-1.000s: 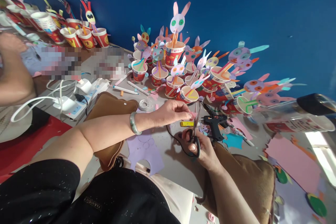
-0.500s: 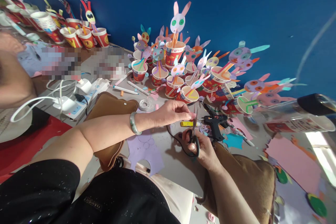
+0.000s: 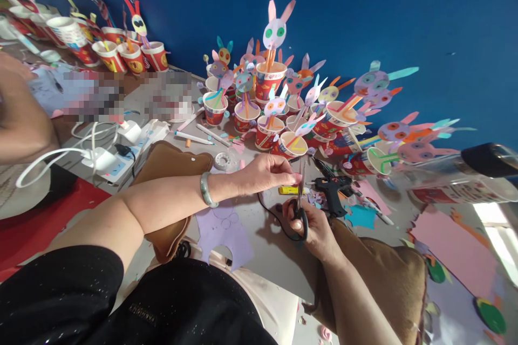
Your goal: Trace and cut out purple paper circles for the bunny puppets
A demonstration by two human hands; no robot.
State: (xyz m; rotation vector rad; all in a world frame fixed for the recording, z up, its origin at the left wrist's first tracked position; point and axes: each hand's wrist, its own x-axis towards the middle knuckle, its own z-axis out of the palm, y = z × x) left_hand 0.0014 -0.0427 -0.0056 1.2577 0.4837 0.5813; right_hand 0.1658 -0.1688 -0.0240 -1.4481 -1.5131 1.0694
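My left hand (image 3: 265, 175), a bracelet (image 3: 209, 190) on its wrist, is closed in a pinch right beside the scissor blades. Whatever lies between its fingertips is too small to make out. Black-handled scissors (image 3: 300, 215) are gripped in my right hand (image 3: 315, 229), blades pointing away from me. Below my left hand lies a purple paper sheet (image 3: 226, 234) with drawn circles and a cut-out edge. A yellow tube-like thing (image 3: 288, 190) rests just behind the blades, and a black glue gun (image 3: 331, 194) lies to their right.
Red paper cups (image 3: 267, 132) with paper rabbit figures crowd the back by the blue wall. A clear bottle (image 3: 449, 170) lies at right, near pink paper (image 3: 457, 248). Brown cushions (image 3: 376, 280) flank my arms. At left are a power strip (image 3: 133, 159) with cables and another person's arm (image 3: 24, 113).
The view has shifted very slightly. Both hands stay almost where they were, the left still pinching and the right still on the scissors.
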